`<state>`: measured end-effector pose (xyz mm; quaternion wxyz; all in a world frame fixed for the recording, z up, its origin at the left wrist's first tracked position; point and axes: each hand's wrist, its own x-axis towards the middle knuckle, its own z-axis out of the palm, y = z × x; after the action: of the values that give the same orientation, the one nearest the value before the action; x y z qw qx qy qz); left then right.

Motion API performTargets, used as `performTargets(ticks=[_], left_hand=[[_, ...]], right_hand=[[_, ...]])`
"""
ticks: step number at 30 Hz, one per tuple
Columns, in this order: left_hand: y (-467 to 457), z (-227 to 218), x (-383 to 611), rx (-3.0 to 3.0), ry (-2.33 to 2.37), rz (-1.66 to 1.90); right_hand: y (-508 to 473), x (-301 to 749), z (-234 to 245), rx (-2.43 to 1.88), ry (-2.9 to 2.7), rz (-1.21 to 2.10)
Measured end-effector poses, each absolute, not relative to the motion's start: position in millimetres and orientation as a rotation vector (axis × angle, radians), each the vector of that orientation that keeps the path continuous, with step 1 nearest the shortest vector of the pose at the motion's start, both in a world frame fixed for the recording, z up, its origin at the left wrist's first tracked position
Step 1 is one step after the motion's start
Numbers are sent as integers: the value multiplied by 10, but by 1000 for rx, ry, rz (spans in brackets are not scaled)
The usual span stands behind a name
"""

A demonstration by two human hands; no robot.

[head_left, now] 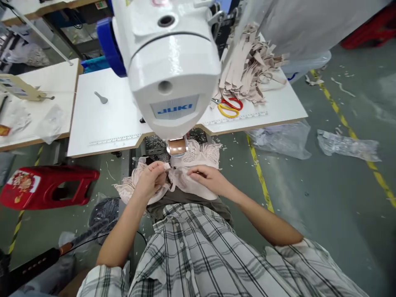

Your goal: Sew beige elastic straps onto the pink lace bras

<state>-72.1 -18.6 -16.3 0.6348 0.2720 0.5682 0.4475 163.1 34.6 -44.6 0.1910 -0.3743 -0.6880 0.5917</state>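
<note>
Pale pink bras (pixel 202 154) with pleated lace cups lie across the lap, under the sewing machine head (pixel 175 82). My left hand (pixel 152 178) is closed in a pinch on the end of a pale fabric strap (pixel 167 166), just below the needle area. To its right, my right hand (pixel 208 178) has its fingers bent over a smooth pale bra part (pixel 196 187) and grips it at the edge. More lace pieces (pixel 131 181) bunch up beside my left wrist. Exactly where the strap joins the bra is hidden by the fingers.
On the white table (pixel 102 119) are scissors (pixel 230 108) with red and yellow handles, a heap of beige strips (pixel 244 66) and a small grey tool (pixel 100 97). A red stool (pixel 49 186) stands at left; plastic bags (pixel 346 145) lie on the floor at right.
</note>
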Motion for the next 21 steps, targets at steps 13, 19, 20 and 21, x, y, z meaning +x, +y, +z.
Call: performTargets(ticks=[13,19,20,21], left_hand=[[-283,-225,-247,1702,1554,567],[-641,-704,-102,797,1418,1043],[-683,-731,-61,706,1312,1026],[-700,-737,-22,689,1245,1014]], right_hand=[[587,1773,-258,-1014,-2440,1618],[525,1689,-758,-1385,-1561,1571],[452,1619,-773,-1379,-1497,1523],[364,1540,-766,-1359,-1495,1467]])
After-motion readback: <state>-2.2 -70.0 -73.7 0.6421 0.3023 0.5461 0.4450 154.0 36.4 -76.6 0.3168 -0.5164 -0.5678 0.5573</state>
